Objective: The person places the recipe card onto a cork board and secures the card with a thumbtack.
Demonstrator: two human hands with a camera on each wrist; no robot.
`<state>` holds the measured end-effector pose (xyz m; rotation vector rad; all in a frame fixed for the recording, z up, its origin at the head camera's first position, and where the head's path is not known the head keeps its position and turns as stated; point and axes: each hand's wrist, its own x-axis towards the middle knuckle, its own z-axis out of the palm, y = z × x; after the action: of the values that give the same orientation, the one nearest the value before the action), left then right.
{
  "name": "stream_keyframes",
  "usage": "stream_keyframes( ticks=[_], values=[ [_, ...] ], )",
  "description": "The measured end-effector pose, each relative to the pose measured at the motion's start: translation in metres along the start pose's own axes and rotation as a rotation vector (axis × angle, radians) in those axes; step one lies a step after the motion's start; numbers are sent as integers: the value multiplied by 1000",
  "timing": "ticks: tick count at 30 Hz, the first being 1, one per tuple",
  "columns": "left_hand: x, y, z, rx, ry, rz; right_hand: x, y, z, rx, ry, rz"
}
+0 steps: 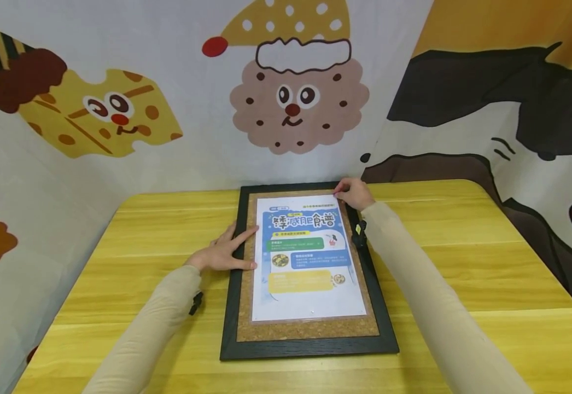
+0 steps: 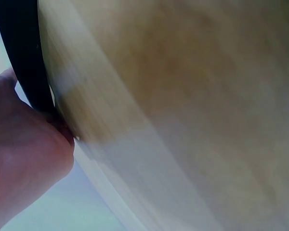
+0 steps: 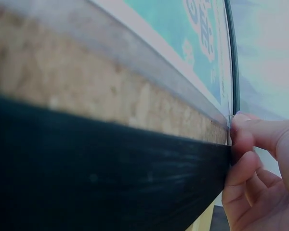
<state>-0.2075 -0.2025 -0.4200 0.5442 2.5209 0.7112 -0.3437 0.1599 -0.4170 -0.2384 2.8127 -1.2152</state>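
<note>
A printed sheet (image 1: 310, 303), blue and white with coloured text boxes, lies on a cork board (image 1: 310, 331) with a black frame (image 1: 310, 347). Across the frame's left side rests my left hand (image 1: 221, 253), thumb and fingers spread, fingertips at the sheet's left edge. My right hand (image 1: 356, 193) is at the sheet's top right corner, where thumb and forefinger pinch a small red push pin (image 1: 337, 192). In the right wrist view, the right hand's fingertips (image 3: 238, 126) meet at that corner, largely hiding the pin, while the other fingers curl beside the frame.
The board lies on a yellow wood-grain table (image 1: 463, 246), its top edge close to the table's far edge. Behind hangs a white cloth (image 1: 192, 82) printed with cartoon figures. Small dark dots mark the sheet's bottom corners.
</note>
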Motion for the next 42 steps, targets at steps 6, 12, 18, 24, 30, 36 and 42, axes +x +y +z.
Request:
stream_keyframes(
  ticks=[6, 12, 18, 24, 30, 36, 42],
  values=[
    [-1, 1, -1, 8, -4, 1, 4, 5, -1, -5, 2, -9],
    [-1, 3, 0, 7, -7, 1, 8, 13, 0, 30, 17, 20],
    [-1, 4, -1, 5, -11, -5, 6, 10, 0, 30, 14, 47],
    [-2, 2, -3, 9, -20, -4, 5, 2, 3, 5, 21, 58],
    [-1, 2, -4, 6, -22, -12, 8, -3, 4, -24, 2, 88],
    [1, -1, -1, 5, -17, 3, 9, -7, 2, -27, -21, 120],
    [3, -3, 0, -3, -24, -15, 7, -11, 4, -75, -19, 130]
  ],
)
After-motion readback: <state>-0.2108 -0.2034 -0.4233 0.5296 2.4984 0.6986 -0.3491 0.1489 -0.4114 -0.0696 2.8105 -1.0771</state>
